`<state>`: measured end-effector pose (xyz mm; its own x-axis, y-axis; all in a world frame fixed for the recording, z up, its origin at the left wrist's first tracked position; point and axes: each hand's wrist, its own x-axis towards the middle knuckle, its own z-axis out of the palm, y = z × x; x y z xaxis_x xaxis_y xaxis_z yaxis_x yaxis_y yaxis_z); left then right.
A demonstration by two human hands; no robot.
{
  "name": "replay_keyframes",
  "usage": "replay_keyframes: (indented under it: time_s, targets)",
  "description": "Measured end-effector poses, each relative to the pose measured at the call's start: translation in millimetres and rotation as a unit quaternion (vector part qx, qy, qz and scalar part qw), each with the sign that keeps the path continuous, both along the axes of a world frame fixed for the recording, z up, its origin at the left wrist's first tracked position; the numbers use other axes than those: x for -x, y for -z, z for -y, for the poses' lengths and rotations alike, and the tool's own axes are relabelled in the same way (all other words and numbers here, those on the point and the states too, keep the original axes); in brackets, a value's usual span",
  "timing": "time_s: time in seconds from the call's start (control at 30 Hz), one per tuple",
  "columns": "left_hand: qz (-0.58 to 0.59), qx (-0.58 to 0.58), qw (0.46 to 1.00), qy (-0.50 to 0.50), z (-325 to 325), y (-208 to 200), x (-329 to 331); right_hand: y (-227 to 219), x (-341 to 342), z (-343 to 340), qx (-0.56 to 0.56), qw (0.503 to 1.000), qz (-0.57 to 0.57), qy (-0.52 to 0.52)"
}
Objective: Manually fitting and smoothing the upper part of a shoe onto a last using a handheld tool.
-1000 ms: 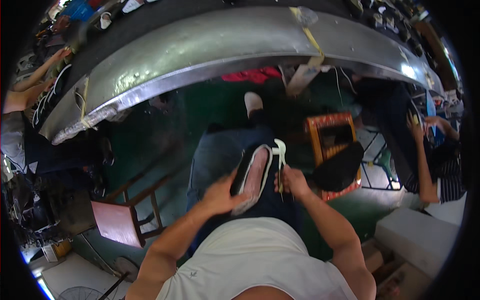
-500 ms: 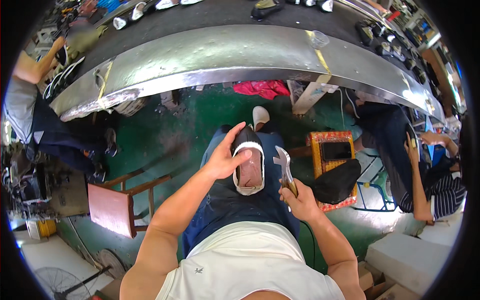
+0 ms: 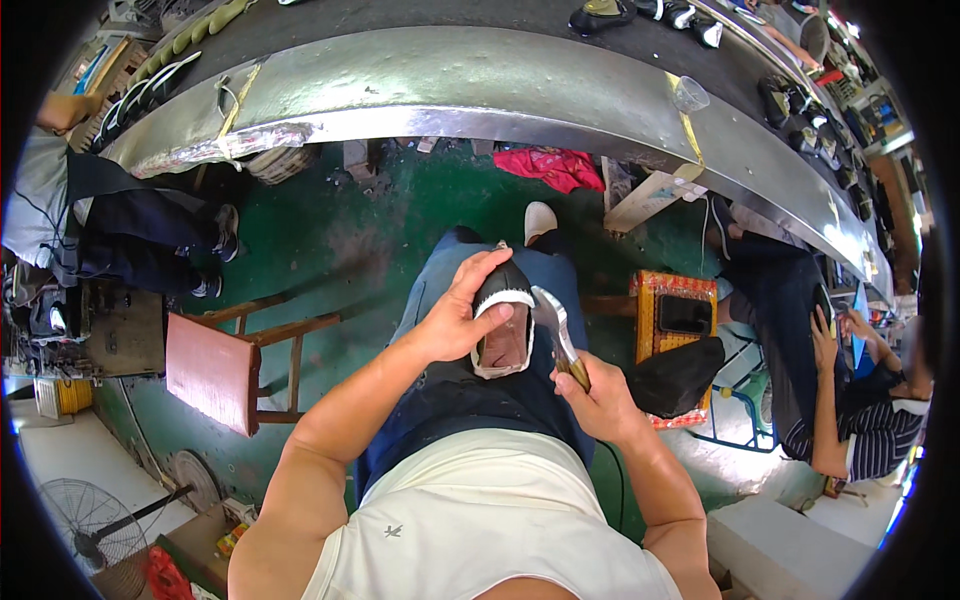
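Above my lap, my left hand (image 3: 470, 315) grips a shoe (image 3: 507, 340) around its black toe end, thumb laid over the opening side. It has a black upper, a white fuzzy edge and a brownish, shiny inner face turned up. My right hand (image 3: 598, 395) is closed round the handle of steel lasting pliers (image 3: 549, 318). Their curved head rests at or right beside the shoe's right edge, near the white rim; whether it pinches the material I cannot tell.
A long metal-edged bench (image 3: 450, 85) with shoes runs ahead. A wooden stool (image 3: 212, 375) stands left; at right, a patterned seat holds a phone (image 3: 685, 314) and black cloth (image 3: 678, 378). A co-worker (image 3: 870, 420) sits far right, another person (image 3: 45, 200) stands left.
The pliers have moved left and up, from beside the shoe to its right edge. The shoe has tilted slightly in my left hand. The whole view has shifted a little.
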<state>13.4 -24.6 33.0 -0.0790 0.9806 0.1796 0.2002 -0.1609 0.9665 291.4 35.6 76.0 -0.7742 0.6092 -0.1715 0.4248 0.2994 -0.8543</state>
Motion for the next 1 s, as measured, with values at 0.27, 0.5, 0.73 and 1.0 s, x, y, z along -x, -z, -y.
replay_keyframes:
  time_s: [0.27, 0.5, 0.73, 1.0]
  targets:
    - [0.034, 0.076, 0.996, 0.010, -11.6, 19.5, -0.1, -22.0, 35.2, 9.1, -0.091, 0.989, -0.108, 0.041]
    - [-0.036, 0.108, 0.993, 0.010, -16.4, 11.6, 3.3, -10.5, 47.5, -3.4, -0.112, 0.993, 0.013, 0.036]
    - [-0.074, 0.133, 0.988, -0.016, -20.7, 34.4, 10.8, 27.1, 43.4, -8.7, -0.047, 0.990, 0.132, 0.025]
    - [0.093, 0.133, 0.986, -0.032, -15.1, 61.1, 4.0, 49.0, 38.3, -7.8, 0.014, 0.992, -0.020, 0.122]
